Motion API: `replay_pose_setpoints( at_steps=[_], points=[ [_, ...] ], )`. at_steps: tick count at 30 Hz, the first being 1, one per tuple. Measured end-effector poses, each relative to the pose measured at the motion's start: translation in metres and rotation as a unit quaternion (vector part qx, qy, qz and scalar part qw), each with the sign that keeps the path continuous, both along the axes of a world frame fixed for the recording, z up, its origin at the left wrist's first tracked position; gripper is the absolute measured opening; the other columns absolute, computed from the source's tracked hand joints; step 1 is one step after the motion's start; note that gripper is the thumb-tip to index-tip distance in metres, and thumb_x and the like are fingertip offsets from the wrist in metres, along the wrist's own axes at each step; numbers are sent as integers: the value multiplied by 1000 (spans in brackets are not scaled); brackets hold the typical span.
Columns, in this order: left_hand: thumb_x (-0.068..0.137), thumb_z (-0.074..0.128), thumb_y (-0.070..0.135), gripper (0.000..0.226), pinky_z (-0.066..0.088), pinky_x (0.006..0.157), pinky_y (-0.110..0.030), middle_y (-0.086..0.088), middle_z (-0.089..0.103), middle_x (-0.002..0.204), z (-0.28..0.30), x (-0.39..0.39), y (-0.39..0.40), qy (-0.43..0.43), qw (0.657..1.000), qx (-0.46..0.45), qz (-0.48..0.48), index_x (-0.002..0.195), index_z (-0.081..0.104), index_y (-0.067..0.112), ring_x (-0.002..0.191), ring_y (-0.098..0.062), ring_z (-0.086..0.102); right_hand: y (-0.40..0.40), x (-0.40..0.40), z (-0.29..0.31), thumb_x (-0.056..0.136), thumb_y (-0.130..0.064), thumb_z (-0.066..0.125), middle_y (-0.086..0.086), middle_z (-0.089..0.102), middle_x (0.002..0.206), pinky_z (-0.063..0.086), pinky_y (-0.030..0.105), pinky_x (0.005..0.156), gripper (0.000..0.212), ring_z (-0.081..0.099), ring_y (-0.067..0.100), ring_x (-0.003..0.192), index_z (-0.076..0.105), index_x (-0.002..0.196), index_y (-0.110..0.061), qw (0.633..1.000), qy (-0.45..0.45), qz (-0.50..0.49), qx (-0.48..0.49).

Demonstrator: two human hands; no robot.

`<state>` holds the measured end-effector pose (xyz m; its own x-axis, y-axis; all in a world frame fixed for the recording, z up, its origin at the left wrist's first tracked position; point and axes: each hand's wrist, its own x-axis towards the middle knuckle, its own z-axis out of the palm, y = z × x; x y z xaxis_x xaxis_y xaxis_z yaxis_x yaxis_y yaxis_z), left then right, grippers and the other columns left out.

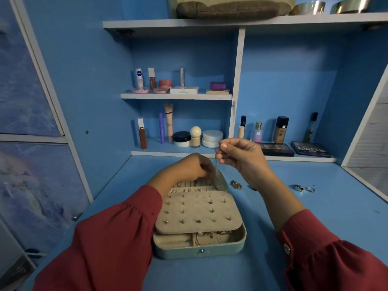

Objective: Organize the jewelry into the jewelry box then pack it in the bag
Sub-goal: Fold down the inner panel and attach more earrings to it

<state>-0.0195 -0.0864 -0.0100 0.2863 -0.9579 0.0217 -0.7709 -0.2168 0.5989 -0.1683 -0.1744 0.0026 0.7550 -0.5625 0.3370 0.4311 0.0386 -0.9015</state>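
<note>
Sleeves [109,244] frame the open box [199,246] near centre; right hand [241,158] pinches a thin chain [215,164] hanging vertically over the far lid [220,181], left hand [195,166] curled at its lower end, grip unclear; loose rings [236,184] lie right.

"How many jewelry boxes [199,246] are on the tabletop [315,217]?"

"One. It is open, and one flap [197,211] full of little pins lies over it."

"How many hands?"

"Two. One left hand [197,166] and one right hand [239,156]. One thin chain [215,166] hangs down."

"And loose jewelry?"

"One gold bunch [236,184], and I think two rings [304,188], but they are tiny and hard to see."

"On the top shelf?"

"One bag [231,7] and two shiny bangles [327,6]."

"Flat makeup sets?"

"Two dark palettes [294,149], side by side."
</note>
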Motion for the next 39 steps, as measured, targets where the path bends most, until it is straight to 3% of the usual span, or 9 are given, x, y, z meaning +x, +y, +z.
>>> replay_pose_setpoints(
  at_steps=[9, 14, 18, 23, 25, 27, 33, 37, 39],
  points=[
    [82, 70, 7, 13, 48, 73, -16, 1, 68, 88, -5, -5, -4, -9, 1000, -15, -6, 94, 71, 10, 82, -11, 61, -3, 6, -8, 87, 0, 61, 4, 71, 68, 58, 22, 62, 9, 68, 12, 63, 68, 84, -5, 996, 35, -80, -22],
    [85, 66, 4, 18, 50, 85, -25, -7, 72, 101, -6, -4, -5, 8, 1000, 6, -18, 103, 73, 6, 92, -16, 65, -5, 8, -13, 88, -1, 62, 4, 71, 68, 57, 21, 62, 6, 68, 12, 63, 68, 86, -3, 991, 61, -110, -34],
    [86, 66, 7, 19, 51, 75, -19, -1, 72, 97, -8, -4, -2, 18, 999, 19, -30, 103, 73, 9, 83, -10, 64, -5, 8, -14, 87, -2, 63, 6, 71, 71, 58, 23, 64, 5, 68, 13, 64, 68, 86, -3, 990, 69, -112, -42],
    [85, 59, -6, 26, 43, 62, -6, 4, 68, 89, -4, -4, 1, 57, 998, -2, -26, 107, 70, 5, 73, 2, 61, -5, 8, -14, 88, -2, 63, 5, 71, 71, 57, 21, 62, 6, 68, 12, 63, 68, 86, -3, 990, 68, -113, -44],
    [84, 52, -13, 32, 44, 59, -11, 0, 67, 84, -4, -6, 1, 103, 995, 5, -15, 109, 65, 3, 70, -4, 62, -5, 8, -14, 88, -2, 62, 5, 71, 71, 57, 21, 62, 6, 68, 12, 63, 68, 86, -3, 990, 66, -115, -43],
    [82, 50, -15, 33, 48, 65, -22, -5, 66, 83, -5, -6, 0, 138, 990, 10, -14, 105, 58, 8, 79, -18, 63, -4, 8, -14, 88, -2, 62, 6, 71, 71, 58, 22, 63, 7, 68, 13, 63, 68, 85, -4, 990, 65, -117, -43],
    [81, 67, -2, 32, 48, 88, -50, -17, 65, 91, -7, -1, -1, 170, 985, 3, -18, 97, 53, 22, 86, -30, 60, -4, 9, -15, 88, -2, 62, 3, 71, 69, 58, 22, 62, 6, 68, 13, 63, 68, 85, -4, 990, 67, -114, -46],
    [75, 78, 15, 45, 51, 90, -40, -11, 65, 104, -12, -1, 0, 110, 993, 2, -39, 113, 53, 19, 95, -24, 63, -3, 9, -14, 87, -2, 63, 2, 72, 68, 58, 22, 63, 5, 68, 12, 63, 67, 86, -3, 992, 61, -107, -40],
    [78, 75, 13, 43, 53, 90, -37, -10, 63, 108, -14, -2, 1, 73, 997, -5, -32, 115, 54, 17, 101, -24, 62, -2, 10, -13, 87, -1, 63, 3, 72, 69, 58, 22, 63, 5, 68, 13, 63, 67, 86, -3, 992, 56, -104, -34]
  ],
)
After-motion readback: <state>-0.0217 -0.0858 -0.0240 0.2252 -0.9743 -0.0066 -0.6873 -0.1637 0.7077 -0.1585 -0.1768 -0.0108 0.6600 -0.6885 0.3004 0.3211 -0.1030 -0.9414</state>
